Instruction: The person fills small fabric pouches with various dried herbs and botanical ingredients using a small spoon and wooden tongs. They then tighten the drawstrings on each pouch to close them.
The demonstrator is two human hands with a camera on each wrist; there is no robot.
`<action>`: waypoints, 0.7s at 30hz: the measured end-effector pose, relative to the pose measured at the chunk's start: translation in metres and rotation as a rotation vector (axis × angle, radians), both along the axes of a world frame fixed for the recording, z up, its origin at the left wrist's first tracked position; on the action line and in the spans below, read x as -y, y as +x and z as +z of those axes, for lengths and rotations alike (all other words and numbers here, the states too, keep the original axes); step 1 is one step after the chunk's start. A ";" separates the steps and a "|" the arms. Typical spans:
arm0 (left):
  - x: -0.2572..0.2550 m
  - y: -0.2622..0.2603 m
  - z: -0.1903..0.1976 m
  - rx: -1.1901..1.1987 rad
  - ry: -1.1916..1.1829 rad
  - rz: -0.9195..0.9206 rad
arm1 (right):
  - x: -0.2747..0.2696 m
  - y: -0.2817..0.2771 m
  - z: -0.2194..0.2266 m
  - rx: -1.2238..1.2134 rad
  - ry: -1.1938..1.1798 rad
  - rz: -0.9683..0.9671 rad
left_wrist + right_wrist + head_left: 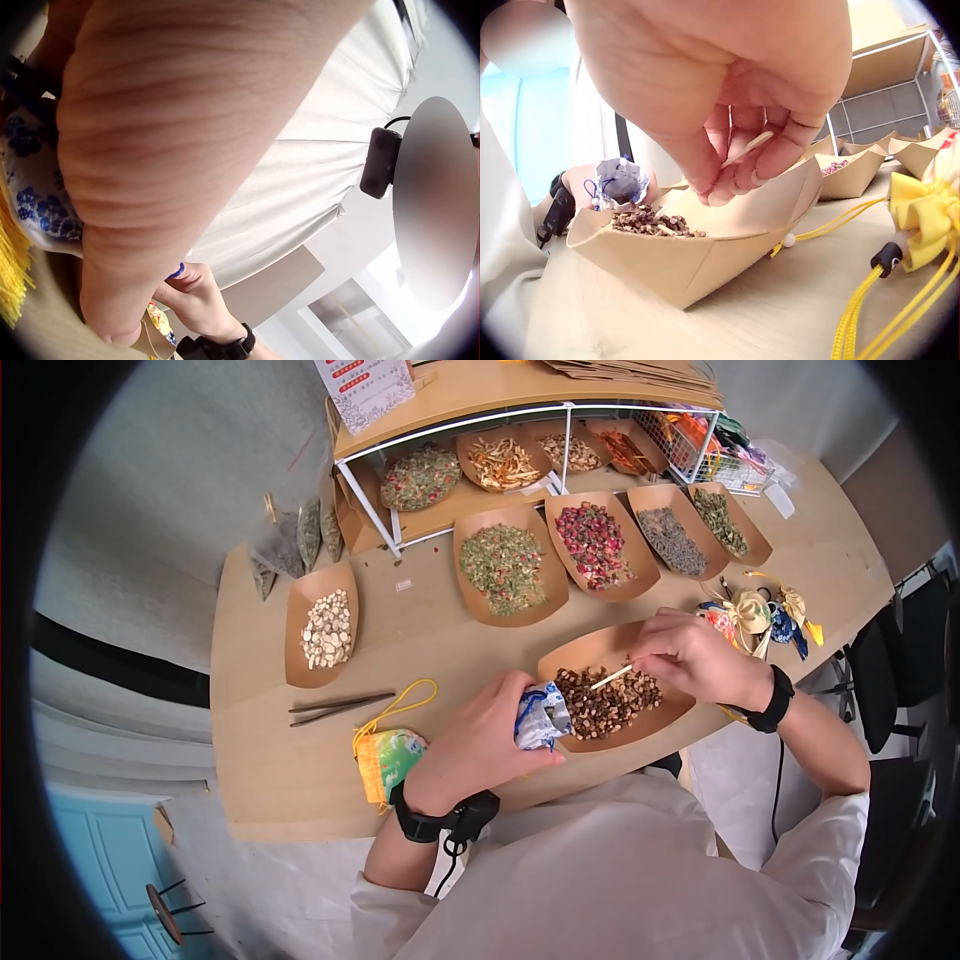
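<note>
Pinching stick, right hand over tray — pouch in left hand, at rim

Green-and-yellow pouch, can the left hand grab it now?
Probably not: the left hand holds the blue-and-white pouch, though the green-and-yellow pouch lies close by.

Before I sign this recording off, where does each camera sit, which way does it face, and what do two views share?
Head: worn on the head, looking forward and down at the table; left hand, right hand and pale shirt show.
Left wrist: on that wrist, facing past the close left hand; right hand beyond, blurred head at right.
Right wrist: on that wrist, looking under the right hand across the tray; left hand beyond.
Shared: head and right wrist views both show the tray, thin stick and blue-and-white pouch.
</note>
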State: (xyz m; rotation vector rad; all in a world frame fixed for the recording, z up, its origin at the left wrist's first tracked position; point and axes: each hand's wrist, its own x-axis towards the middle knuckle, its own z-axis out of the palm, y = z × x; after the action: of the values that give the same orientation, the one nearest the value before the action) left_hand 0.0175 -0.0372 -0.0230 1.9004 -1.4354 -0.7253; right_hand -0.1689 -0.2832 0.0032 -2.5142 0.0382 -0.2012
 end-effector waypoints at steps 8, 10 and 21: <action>0.001 0.000 0.002 0.007 0.012 0.000 | 0.006 -0.009 0.012 -0.035 0.065 -0.063; 0.000 -0.001 0.003 -0.012 -0.009 -0.020 | 0.003 -0.005 0.019 -0.003 0.042 -0.048; 0.001 -0.001 0.006 -0.024 0.013 -0.017 | -0.009 0.000 0.052 0.190 -0.429 -0.008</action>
State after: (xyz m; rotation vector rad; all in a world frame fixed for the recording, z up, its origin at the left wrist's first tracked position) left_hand 0.0166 -0.0378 -0.0172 1.8851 -1.4377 -0.7647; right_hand -0.1690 -0.2740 0.0557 -2.9066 -0.0799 -0.4970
